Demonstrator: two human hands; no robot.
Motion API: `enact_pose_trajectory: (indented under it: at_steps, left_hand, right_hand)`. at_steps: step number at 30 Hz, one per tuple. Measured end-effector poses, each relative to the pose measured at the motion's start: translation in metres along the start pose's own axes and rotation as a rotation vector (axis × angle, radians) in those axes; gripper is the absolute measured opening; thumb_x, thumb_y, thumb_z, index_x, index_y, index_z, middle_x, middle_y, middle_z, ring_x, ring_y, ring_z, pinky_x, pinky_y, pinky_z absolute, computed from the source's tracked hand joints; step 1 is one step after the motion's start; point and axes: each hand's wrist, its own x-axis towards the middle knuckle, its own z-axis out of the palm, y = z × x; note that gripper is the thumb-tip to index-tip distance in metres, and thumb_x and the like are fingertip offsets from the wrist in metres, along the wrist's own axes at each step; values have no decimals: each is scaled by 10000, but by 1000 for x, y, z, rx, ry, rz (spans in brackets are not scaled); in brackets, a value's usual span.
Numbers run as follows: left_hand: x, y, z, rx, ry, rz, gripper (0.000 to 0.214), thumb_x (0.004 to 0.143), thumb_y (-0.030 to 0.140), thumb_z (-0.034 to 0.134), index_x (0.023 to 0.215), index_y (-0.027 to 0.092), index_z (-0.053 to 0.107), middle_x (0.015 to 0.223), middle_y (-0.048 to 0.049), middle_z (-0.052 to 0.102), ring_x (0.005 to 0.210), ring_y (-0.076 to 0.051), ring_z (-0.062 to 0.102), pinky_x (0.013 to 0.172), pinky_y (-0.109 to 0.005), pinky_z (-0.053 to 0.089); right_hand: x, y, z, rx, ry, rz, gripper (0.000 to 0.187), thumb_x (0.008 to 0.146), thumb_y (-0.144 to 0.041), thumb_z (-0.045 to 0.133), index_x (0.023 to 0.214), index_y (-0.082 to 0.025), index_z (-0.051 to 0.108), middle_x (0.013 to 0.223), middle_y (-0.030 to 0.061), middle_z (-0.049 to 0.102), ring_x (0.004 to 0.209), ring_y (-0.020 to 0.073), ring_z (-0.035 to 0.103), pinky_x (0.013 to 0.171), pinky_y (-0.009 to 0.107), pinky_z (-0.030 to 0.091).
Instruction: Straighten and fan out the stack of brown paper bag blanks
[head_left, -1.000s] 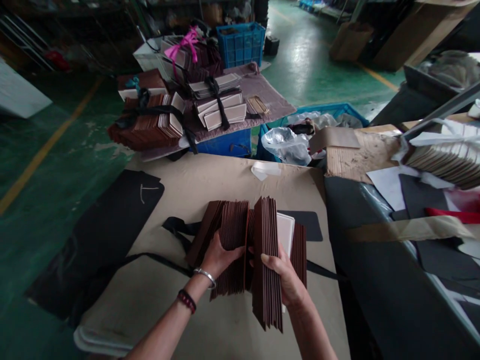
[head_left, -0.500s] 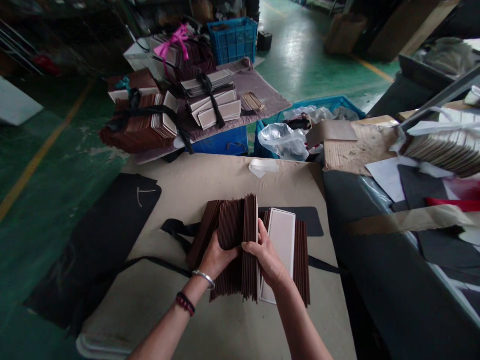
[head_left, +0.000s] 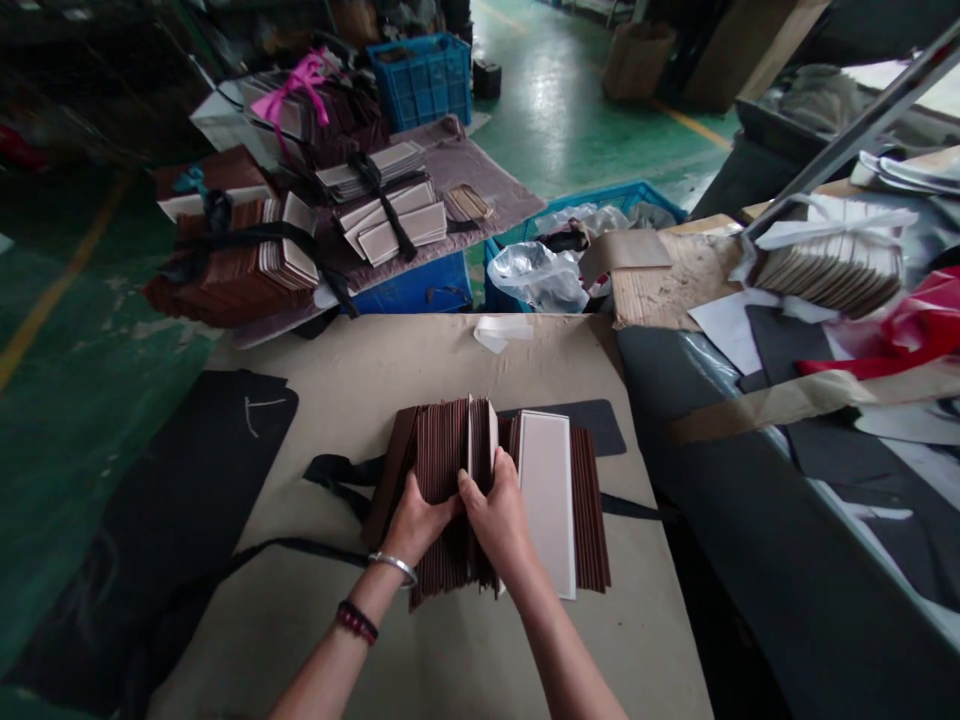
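Note:
A row of thin dark brown panels [head_left: 442, 450] stands on edge on the beige tabletop [head_left: 360, 370]. My left hand [head_left: 420, 520] grips the row from the left, thumb across the panel edges. On the right side of the same row, my right hand [head_left: 495, 505] closes round a small batch of panels, its thumb at a narrow gap between them. A pale panel [head_left: 546, 500] leans face up to the right, with more brown panels [head_left: 591, 510] beyond it. A black strap [head_left: 341, 470] runs beneath the row and out both sides. The far fingertips of both hands are hidden.
Tied bundles of brown panels [head_left: 240, 255] and pale panels [head_left: 394, 215] lie on a cloth-covered stand behind. A blue crate [head_left: 421, 80] stands farther back. At right is a dark bench [head_left: 750, 480] with scraps and a tied white stack [head_left: 832, 250]. Black sheet material [head_left: 172, 500] hangs at left.
My right thumb has moved into the row, and a narrow gap now shows between panels there. The right-hand batch looks thinner. The camera view has shifted slightly to the right.

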Motion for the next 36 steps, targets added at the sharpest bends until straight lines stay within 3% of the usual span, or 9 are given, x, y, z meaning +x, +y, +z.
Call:
enact_pose_trajectory:
  at_steps: [7, 10, 13, 20, 26, 28, 31, 33, 36]
  left_hand:
    - [-5, 3, 3, 115, 91, 36, 900, 624, 355, 727, 1342, 113, 241, 1344, -190, 446, 1250, -279, 434, 1058, -391, 322]
    - [-8, 4, 3, 157, 119, 77, 862, 670, 371, 686, 1349, 86, 237, 1400, -205, 372, 1303, -277, 362, 1091, -383, 271]
    - [-10, 8, 6, 206, 128, 93, 778, 743, 431, 611, 1345, 80, 266, 1353, -208, 432, 1247, -280, 436, 1060, -408, 320]
    - [-15, 25, 21, 436, 234, 25, 1183, 585, 596, 704, 1432, 75, 64, 1368, -274, 331, 1278, -397, 353, 1014, -484, 342]
    - [-18, 35, 31, 544, 240, -20, 1180, 602, 623, 674, 1441, 117, 15, 1298, -260, 372, 1284, -417, 331, 989, -507, 351]
    - [-18, 34, 33, 554, 237, -19, 1131, 630, 601, 659, 1443, 141, 22, 1278, -232, 388, 1271, -403, 357, 989, -496, 354]
    - [-17, 33, 35, 567, 241, -21, 1071, 655, 590, 638, 1445, 176, 45, 1224, -191, 426, 1218, -400, 421, 978, -503, 361]
    - [-17, 33, 36, 577, 248, -20, 1050, 667, 585, 628, 1445, 186, 46, 1201, -180, 439, 1202, -392, 440, 975, -494, 366]
    - [-18, 34, 36, 589, 248, -21, 1041, 676, 570, 629, 1445, 191, 38, 1204, -184, 436, 1194, -378, 453, 973, -464, 374]
  right_hand:
    - [-23, -5, -3, -159, 16, -38, 603, 865, -303, 380, 1343, 62, 332, 1408, 282, 317, 1341, 306, 255, 1076, 476, 272]
    - [-31, 2, -6, -225, -8, -76, 588, 865, -292, 400, 1348, 40, 349, 1398, 265, 351, 1328, 302, 290, 1059, 465, 314]
    - [-36, 13, -6, -277, -16, -92, 543, 862, -226, 380, 1343, 28, 366, 1375, 258, 392, 1301, 307, 339, 1033, 481, 350]
    - [-44, 20, -1, -334, -34, -137, 522, 812, -110, 386, 1318, 17, 412, 1301, 244, 481, 1235, 296, 425, 1008, 468, 383]
    - [-42, 16, -43, -358, -17, -244, 423, 858, -269, 455, 1214, -52, 528, 1187, 192, 572, 1132, 276, 495, 970, 431, 416]
    - [-33, 24, -64, -404, 110, -193, 402, 878, -310, 431, 1190, -81, 540, 1152, 172, 581, 1095, 257, 507, 951, 410, 422]
    - [-17, 38, -83, -500, 257, -38, 540, 830, -359, 497, 1241, -9, 484, 1163, 236, 539, 1088, 316, 491, 914, 448, 419]
    - [-8, 41, -82, -536, 251, 10, 672, 789, -364, 567, 1304, 39, 409, 1195, 285, 502, 1101, 370, 470, 895, 485, 405]
    - [0, 32, -67, -686, 170, 103, 797, 757, -374, 632, 1392, -18, 310, 1336, 288, 388, 1192, 401, 394, 933, 488, 348]
